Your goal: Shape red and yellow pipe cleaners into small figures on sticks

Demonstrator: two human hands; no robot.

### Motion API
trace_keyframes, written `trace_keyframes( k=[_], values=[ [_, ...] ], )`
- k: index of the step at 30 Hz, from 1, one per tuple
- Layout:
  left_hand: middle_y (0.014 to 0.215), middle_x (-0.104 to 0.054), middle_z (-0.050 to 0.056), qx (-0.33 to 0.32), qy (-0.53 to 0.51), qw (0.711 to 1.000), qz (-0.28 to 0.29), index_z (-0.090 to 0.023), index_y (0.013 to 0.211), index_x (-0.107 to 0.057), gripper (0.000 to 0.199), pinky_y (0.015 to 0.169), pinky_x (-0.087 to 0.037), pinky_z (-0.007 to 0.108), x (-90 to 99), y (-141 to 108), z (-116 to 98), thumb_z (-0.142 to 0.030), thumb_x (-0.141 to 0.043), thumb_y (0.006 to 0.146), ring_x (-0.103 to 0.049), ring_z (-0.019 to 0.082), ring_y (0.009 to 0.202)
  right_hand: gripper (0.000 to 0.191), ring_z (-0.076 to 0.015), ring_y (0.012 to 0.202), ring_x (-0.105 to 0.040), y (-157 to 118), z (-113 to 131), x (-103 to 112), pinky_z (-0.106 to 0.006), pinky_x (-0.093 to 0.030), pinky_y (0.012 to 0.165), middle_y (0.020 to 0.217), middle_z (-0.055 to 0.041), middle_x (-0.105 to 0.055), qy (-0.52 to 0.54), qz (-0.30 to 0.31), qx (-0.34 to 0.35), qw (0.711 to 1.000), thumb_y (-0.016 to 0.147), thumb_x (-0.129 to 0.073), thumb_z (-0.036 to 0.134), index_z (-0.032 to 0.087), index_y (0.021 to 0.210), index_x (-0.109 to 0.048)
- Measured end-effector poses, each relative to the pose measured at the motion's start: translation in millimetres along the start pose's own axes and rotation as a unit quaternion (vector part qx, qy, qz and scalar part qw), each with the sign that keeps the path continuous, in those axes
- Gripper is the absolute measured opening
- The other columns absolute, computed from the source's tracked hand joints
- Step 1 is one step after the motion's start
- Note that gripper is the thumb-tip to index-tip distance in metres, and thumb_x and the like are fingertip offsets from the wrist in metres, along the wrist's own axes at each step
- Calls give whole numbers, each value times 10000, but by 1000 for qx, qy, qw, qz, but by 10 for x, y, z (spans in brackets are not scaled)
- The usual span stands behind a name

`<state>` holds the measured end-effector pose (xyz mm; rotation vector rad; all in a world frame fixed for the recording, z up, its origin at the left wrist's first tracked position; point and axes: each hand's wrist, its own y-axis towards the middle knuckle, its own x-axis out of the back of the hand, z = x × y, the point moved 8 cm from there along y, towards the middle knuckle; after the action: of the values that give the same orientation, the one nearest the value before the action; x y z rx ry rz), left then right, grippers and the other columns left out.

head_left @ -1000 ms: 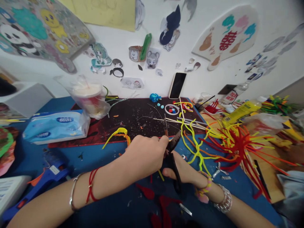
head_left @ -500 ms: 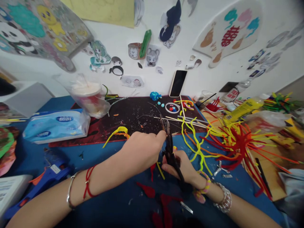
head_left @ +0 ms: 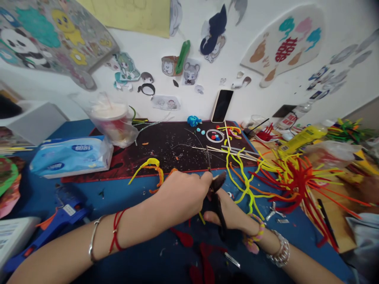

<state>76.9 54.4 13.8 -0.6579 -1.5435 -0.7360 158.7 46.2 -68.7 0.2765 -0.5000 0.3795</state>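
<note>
Black-handled scissors (head_left: 219, 219) sit gripped in the right hand (head_left: 227, 211), tips up. The left hand (head_left: 180, 197) presses against them at the top — hands together, any hold by it hidden. Right of the hands lie yellow and orange pipe cleaners (head_left: 242, 173); nearer the body, red felt scraps (head_left: 183, 238); left of them, a blue glue gun (head_left: 63, 217).

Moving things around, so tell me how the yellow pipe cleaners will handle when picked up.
Likely light and bendy: the yellow pipe cleaners lie in kinked curves that seem to hold shape. Fuzzy, so probably not slippery. They cross the orange ones, so may drag them along.
</note>
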Motion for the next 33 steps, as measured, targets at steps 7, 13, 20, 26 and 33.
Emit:
trace_keyframes(
  k=[7,13,20,26,33],
  values=[
    [633,-627,52,0,12,1000,-13,-132,919,-452,148,445,-433,268,82,-12,9,-105,-371,798,-628,229,541,349,-131,631,-495,29,-1,-34,-236,-428,573,725,-13,-552,34,-10,-15,999,676,-649,452,149,810,-539],
    [585,-606,40,15,29,999,-25,-136,919,-456,183,439,-421,262,129,13,169,-81,-366,770,-618,233,515,364,-96,477,-440,51,-56,-7,-213,-352,441,537,1,-508,26,-24,-69,997,672,-638,482,132,627,-550],
    [614,-604,59,58,19,998,-20,-135,902,-483,169,486,-419,263,200,-2,306,-159,-331,833,-621,225,563,421,-111,545,-463,76,-110,-8,-220,-397,484,648,-13,-525,53,14,-106,993,694,-609,527,121,800,-584],
    [700,-617,16,26,-238,971,-2,-170,846,-530,276,566,-421,228,137,21,226,-242,-270,902,-597,147,631,556,-220,886,-539,24,122,69,-324,-467,786,962,-75,-563,55,23,-27,998,738,-531,582,187,1126,-480],
    [765,-593,-17,12,-498,866,52,-154,768,-528,274,679,-442,199,12,99,219,-243,-302,895,-561,96,715,447,-235,935,-536,-16,195,91,-357,-450,851,1009,-73,-562,46,44,-32,997,772,-506,546,213,1069,-482]
  ],
)
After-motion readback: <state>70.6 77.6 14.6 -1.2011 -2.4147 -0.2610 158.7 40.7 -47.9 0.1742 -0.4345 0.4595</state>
